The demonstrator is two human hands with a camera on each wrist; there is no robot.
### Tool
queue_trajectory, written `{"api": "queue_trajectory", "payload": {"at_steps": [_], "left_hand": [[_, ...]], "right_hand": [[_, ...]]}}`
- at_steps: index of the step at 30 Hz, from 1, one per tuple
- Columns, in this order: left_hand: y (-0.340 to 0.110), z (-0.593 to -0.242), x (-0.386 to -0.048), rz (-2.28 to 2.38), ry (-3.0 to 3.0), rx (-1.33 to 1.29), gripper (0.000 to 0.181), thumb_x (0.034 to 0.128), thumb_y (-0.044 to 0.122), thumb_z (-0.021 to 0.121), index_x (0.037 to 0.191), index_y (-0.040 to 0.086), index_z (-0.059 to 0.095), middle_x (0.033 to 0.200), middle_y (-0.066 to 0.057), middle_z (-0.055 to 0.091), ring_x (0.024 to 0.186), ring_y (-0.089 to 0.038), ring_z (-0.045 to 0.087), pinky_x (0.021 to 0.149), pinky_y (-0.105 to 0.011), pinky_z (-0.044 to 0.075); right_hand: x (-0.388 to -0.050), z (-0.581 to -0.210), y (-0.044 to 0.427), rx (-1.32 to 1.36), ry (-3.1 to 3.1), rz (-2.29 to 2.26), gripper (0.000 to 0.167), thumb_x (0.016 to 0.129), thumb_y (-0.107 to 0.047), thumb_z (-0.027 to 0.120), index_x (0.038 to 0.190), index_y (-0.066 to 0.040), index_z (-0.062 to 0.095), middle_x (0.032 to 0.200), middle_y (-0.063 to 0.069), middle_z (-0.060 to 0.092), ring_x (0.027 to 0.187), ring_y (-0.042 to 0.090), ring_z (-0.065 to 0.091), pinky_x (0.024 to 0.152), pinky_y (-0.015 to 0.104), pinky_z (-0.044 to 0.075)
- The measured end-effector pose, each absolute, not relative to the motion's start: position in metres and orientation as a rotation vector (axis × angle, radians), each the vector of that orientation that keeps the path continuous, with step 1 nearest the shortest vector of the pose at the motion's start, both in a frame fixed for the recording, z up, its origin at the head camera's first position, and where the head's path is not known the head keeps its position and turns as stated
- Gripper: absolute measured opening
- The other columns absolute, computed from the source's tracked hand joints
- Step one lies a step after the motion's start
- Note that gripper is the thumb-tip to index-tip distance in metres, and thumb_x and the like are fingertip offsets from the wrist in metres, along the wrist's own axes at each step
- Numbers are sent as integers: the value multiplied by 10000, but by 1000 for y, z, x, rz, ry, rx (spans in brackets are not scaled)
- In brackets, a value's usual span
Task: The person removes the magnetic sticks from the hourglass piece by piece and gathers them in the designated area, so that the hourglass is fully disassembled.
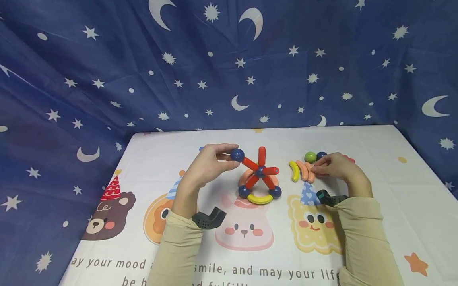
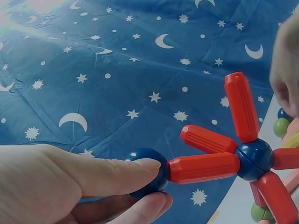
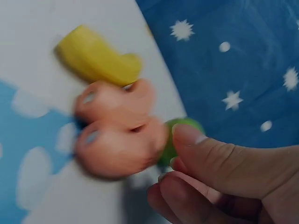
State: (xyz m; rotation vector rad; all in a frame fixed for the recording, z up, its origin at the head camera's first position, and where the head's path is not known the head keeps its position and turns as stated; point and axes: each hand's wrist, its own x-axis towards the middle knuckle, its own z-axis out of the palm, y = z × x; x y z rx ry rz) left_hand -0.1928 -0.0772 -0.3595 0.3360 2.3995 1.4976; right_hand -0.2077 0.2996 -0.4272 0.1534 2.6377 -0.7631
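My left hand [image 1: 211, 163] pinches a dark blue ball [image 1: 237, 155] between thumb and fingers. That ball sits on the end of a red rod [image 2: 203, 168], which joins a central blue ball [image 2: 254, 159] with several other red rods around it. Lower in this magnetic ball-and-rod figure are two more blue balls, with a curved yellow rod [image 1: 260, 199] between them. My right hand [image 1: 336, 167] is beside two curved orange rods [image 3: 122, 148], its thumb and fingers slightly apart with nothing visible between them. Whether a fingertip touches a rod is unclear through the blur.
A loose curved yellow rod [image 3: 96, 53] lies left of the orange ones. Behind them are a green ball [image 1: 310, 157] and a blue ball [image 1: 321, 155]. Something pinkish-red [image 1: 349, 158] shows beyond the right hand. A starry blue curtain [image 1: 229, 71] hangs behind the printed tablecloth [image 1: 379, 159].
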Motion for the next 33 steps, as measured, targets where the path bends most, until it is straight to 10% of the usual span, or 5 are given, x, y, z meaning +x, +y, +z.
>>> {"api": "queue_trajectory", "payload": {"at_steps": [13, 33], "left_hand": [[-76, -358, -193, 1626, 2301, 424, 430, 811, 19, 718, 1215, 115, 607, 1139, -55, 661, 1048, -178, 642, 872, -300, 548], [-64, -375, -198, 1688, 2217, 608, 375, 822, 37, 709, 1179, 111, 618, 1057, -82, 665, 950, -187, 651, 827, -303, 558]], "right_hand": [[-172, -351, 208, -255, 3001, -1010, 263, 876, -262, 684, 1063, -76, 673, 983, 98, 694, 917, 264, 675, 774, 410, 561], [-154, -360, 125, -780, 3198, -1307, 399, 731, -211, 823, 1078, -62, 696, 985, 60, 705, 829, 172, 680, 710, 315, 587]]}}
